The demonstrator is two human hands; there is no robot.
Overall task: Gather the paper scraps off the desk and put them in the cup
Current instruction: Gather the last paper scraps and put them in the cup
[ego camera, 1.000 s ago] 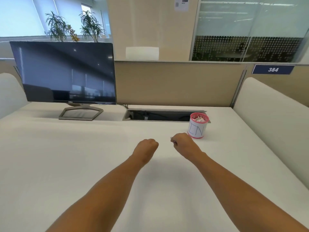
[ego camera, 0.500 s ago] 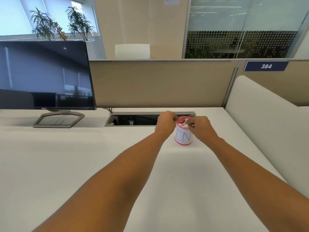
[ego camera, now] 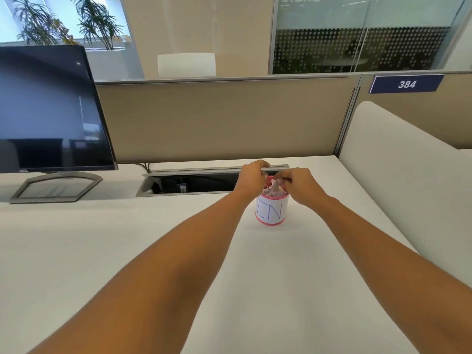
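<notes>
**Crowded at the mouth of the cup (ego camera: 272,212)**

Here we are at the far side of the white desk (ego camera: 102,251), and both arms are stretched right out to the cup. It stands upright, pink at rim and base, with a white label marked "IN" facing us. It sits just in front of the open cable hatch (ego camera: 189,183) at the back of the desk.

The right hand (ego camera: 300,186) is over the cup's right rim, fingers curled in, pinching paper scraps (ego camera: 275,185) just above the opening. More scraps are heaped inside, up to the rim, white with a pinkish look.

The left hand (ego camera: 251,178) is at the cup's left rim with its back towards us and its fingers curled under. Whether it holds anything cannot be told, because the palm side is hidden.

Over on the left stands a dark monitor (ego camera: 51,108) on its grey stand, well apart from the cup. Behind the desk runs a beige partition (ego camera: 219,118), with a blue number plate (ego camera: 406,84) reading 384 up to the right. Plants (ego camera: 63,24) show at the window, top left.
</notes>
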